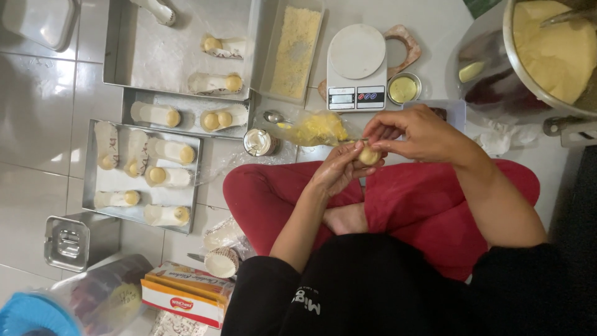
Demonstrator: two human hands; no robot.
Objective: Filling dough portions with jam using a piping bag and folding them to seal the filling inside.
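Observation:
I sit cross-legged on a tiled floor in red trousers. My left hand [339,169] cups a small pale yellow dough ball [369,156] from below. My right hand [413,132] closes over the ball from above, fingertips pinching its top. Just beyond my hands lies a clear plastic bag with yellow filling [317,129], with a spoon [272,116] beside it. A white kitchen scale [356,68] stands further out.
Metal trays [112,180] [124,43] at the left hold several dough balls in paper cups. A tray of crumbs [297,43], a small tin [259,142], a yellow-filled dish [403,88], a big bowl of yellow dough [553,43], a paper cup stack [222,261] and a carton [186,294] surround me.

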